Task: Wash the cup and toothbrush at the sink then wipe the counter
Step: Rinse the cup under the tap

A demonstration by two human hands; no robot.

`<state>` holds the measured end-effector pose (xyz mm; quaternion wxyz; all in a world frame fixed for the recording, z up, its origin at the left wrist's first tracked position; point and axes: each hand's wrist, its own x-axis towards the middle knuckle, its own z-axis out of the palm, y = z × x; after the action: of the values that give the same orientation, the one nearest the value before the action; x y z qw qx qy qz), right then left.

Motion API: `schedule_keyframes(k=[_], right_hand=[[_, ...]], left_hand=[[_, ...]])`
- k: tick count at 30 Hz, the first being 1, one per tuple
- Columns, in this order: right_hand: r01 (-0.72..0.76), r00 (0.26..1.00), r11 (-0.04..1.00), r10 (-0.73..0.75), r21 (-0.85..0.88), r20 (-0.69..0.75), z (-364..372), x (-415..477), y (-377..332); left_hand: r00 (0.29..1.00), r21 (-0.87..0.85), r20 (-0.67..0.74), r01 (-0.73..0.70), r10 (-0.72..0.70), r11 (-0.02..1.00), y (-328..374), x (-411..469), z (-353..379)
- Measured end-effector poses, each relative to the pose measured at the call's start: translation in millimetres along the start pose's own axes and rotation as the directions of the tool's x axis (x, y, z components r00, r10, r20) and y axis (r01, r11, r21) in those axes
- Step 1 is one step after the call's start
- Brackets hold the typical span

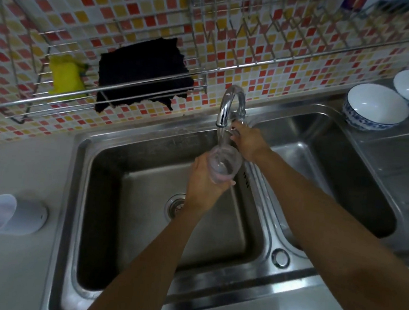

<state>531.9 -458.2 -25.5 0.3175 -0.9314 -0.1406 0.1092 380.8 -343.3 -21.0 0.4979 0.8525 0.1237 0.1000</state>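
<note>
The left hand (203,181) wraps the cup (224,165) under the running tap (228,103), over the sink's (151,136) left basin near the worktop's back edge. The right hand (247,143) grips the tap lever (242,120). The wet cup could slip, and too strong a flow would splash the worktop.

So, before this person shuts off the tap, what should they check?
1. Left hand grips the cup: ok.
2. Cup mouth sits under the water stream: ok.
3. Right hand grips the tap handle: ok.
4. Cup rinsed clean: cannot tell.
5. Toothbrush in sight: not ok, none visible.
6. Dark cloth on the rack, ready for wiping: ok.
</note>
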Motion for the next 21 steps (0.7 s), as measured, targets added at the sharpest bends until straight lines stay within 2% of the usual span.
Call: schedule_keyframes(k=[3,7,12,15,17,21], right_hand=[[0.011,1.000,1.000,-0.011,0.010,-0.006,0.4,0.8,3.3],[0.011,1.000,0.999,-0.010,0.050,-0.016,-0.8,2.0,3.2],[-0.003,0.984,0.981,0.038,0.195,-0.172,3.7,4.7,3.7],[-0.016,0.967,0.976,0.071,0.219,-0.244,4.8,3.7,6.7],[-0.025,0.949,0.965,0.105,0.261,-0.298,1.0,1.7,12.6],[-0.032,0.952,0.966,0.107,0.256,-0.285,-2.6,1.1,15.4]], left_hand=[[0.996,-0.060,-0.066,0.062,-0.066,0.996,-1.8,0.0,3.2],[0.997,-0.040,-0.015,0.078,-0.078,0.996,2.5,4.7,4.3],[0.998,-0.037,-0.015,0.052,-0.053,0.998,1.2,10.1,2.9],[0.996,-0.041,-0.061,0.056,-0.058,0.998,0.0,11.4,0.3],[0.998,-0.030,-0.037,0.042,-0.043,0.999,-2.7,12.3,0.5],[0.997,-0.044,-0.068,0.037,-0.040,0.998,-1.2,13.9,1.9]])
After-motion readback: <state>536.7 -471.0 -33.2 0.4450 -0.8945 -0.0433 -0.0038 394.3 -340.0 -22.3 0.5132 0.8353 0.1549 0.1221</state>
